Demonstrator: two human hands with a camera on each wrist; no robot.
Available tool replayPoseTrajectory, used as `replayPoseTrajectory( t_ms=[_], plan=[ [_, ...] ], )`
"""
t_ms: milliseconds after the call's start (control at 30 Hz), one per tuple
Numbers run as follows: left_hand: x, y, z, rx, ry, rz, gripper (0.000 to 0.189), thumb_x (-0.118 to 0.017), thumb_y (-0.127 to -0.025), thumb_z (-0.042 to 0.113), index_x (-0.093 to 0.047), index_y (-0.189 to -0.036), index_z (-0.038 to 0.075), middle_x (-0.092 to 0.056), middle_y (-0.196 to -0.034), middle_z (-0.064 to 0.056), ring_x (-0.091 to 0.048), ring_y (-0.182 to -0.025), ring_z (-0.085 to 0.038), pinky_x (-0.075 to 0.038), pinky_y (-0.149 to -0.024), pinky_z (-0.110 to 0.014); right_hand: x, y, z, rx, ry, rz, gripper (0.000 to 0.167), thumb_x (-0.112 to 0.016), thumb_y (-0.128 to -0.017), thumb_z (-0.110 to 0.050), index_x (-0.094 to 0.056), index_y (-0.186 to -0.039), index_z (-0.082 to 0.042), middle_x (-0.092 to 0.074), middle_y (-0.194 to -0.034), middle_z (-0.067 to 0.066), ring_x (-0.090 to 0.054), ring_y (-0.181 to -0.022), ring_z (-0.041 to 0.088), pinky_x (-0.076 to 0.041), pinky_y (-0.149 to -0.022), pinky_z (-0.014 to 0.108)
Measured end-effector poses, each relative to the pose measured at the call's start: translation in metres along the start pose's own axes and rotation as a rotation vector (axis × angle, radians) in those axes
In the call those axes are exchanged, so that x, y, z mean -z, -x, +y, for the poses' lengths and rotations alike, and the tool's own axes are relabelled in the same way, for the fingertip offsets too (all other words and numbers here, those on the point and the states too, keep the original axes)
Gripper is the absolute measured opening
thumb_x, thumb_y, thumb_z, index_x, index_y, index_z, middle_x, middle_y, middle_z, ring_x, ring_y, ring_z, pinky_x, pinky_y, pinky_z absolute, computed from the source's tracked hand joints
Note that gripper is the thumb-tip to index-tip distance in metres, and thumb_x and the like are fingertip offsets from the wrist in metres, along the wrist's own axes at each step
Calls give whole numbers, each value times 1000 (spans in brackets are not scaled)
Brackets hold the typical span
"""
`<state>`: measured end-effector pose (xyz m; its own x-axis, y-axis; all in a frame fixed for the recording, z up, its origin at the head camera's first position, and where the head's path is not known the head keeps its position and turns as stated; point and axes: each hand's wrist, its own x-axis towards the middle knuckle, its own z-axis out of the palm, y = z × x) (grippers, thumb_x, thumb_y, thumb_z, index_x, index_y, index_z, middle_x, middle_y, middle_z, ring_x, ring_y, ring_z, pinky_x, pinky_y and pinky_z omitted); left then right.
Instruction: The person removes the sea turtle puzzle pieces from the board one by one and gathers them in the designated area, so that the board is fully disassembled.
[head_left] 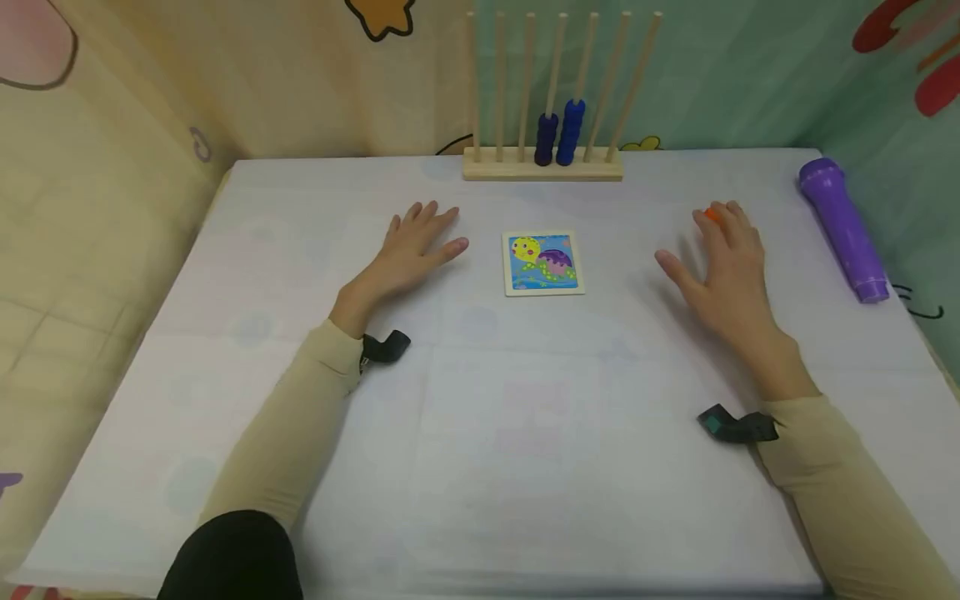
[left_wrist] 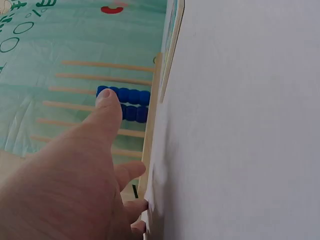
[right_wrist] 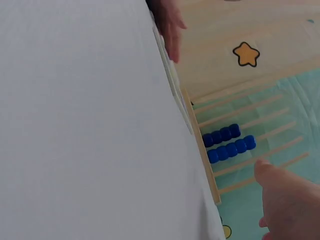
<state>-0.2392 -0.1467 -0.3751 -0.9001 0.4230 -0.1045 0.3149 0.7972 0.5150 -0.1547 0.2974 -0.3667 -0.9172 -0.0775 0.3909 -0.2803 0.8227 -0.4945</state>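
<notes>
A small square picture puzzle (head_left: 543,263), showing a yellow and purple turtle on blue in a pale frame, lies flat on the white-covered table. To its left my left hand (head_left: 415,246) is spread over the cloth, thumb pointing toward the puzzle; nothing is in it. My right hand (head_left: 723,267) is held out on the other side, thumb apart from the fingers. A bit of something orange (head_left: 712,215) shows beside its index finger, mostly hidden by the hand. In the right wrist view, the right thumb (right_wrist: 280,180) overlaps the background near the rods.
A wooden counting rack (head_left: 543,171) stands at the table's back edge, with upright rods. Dark blue beads (head_left: 546,140) and brighter blue beads (head_left: 571,133) sit on two of them. A purple flashlight (head_left: 843,229) lies along the right edge. Printed cloth walls surround the table.
</notes>
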Motion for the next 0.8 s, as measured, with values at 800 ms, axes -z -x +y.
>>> replayPoseTrajectory(
  t_ms=[800],
  plan=[
    [-42, -26, 46, -166, -119, 6, 110, -72, -80, 80, -29, -168, 30, -6, -179, -5, 7, -166, -27, 14, -131, -53, -111, -59, -91, -106, -170, -83, 49, -65, -104, -31, -60, -139, 3, -60, -143, 22, -48, -140, 38, -33, -123, 54]
  ],
)
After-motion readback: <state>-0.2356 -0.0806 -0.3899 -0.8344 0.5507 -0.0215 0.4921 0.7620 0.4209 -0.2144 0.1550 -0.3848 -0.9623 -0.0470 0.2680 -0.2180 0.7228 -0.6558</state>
